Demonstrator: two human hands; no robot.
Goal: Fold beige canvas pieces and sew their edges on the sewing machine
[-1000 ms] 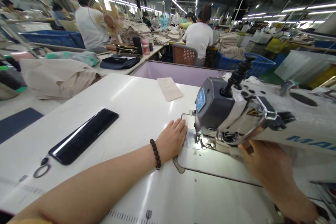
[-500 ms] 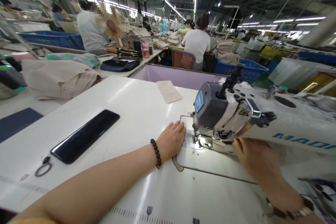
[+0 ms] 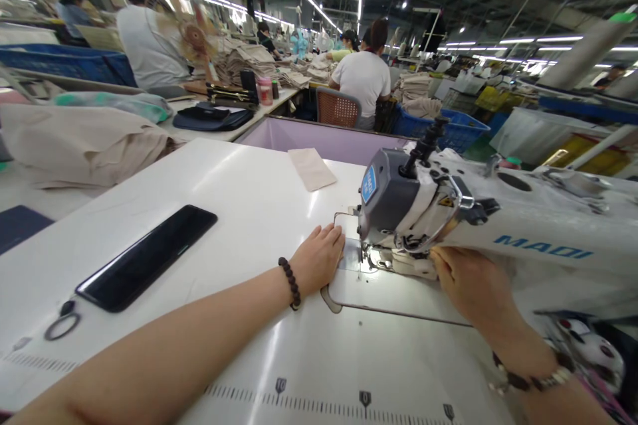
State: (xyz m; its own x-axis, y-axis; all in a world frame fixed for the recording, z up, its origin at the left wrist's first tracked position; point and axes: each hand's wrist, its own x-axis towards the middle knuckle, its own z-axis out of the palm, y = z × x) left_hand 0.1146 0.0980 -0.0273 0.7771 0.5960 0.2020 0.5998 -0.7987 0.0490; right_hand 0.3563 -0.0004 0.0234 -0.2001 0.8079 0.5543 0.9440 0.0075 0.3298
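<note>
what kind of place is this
Probably a garment factory floor: an industrial sewing machine up close, stacks of folded cloth behind it, and other workers seated in rows under long strip lights.

White worktop (image 3: 239,199): black flat device (image 3: 147,257) at left, beige fabric piece (image 3: 312,168) by far edge, sewing machine (image 3: 498,232) at right.

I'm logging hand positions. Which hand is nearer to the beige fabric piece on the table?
Left. The left hand lies flat on the table, on the near side of the beige fabric piece; the right hand is farther off to the right, beneath the sewing machine head.
</note>
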